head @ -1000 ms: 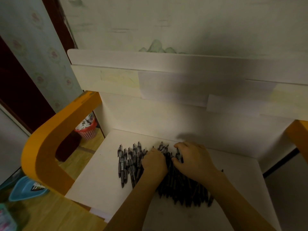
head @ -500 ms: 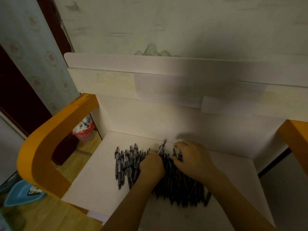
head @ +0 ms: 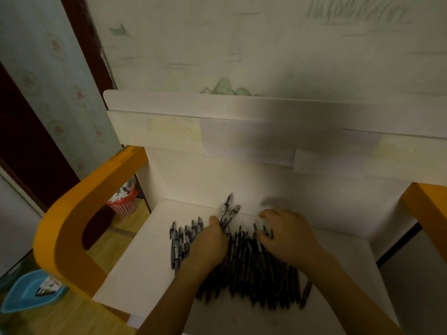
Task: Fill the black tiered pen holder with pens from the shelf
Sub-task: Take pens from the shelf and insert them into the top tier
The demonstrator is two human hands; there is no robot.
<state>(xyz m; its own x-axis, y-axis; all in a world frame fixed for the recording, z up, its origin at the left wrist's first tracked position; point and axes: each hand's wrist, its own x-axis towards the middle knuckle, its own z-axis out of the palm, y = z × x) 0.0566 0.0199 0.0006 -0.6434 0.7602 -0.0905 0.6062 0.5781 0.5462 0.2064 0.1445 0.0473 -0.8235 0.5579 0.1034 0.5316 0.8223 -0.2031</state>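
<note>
gripping pens [head: 227,215], left hand [head: 210,243] on the shelf [head: 135,269].

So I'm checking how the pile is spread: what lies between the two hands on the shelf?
In the head view, black pens from the pile fill the gap between the left hand and right hand on the white shelf.

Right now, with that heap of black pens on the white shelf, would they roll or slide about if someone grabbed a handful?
Probably. The black pens look round-barrelled and lie loosely stacked on the smooth white shelf, so neighbours would likely roll or slide. The few that the left hand grips stick up straight, suggesting stiff, light barrels. One stray pen at the heap's right edge hints that they scatter easily.
</note>
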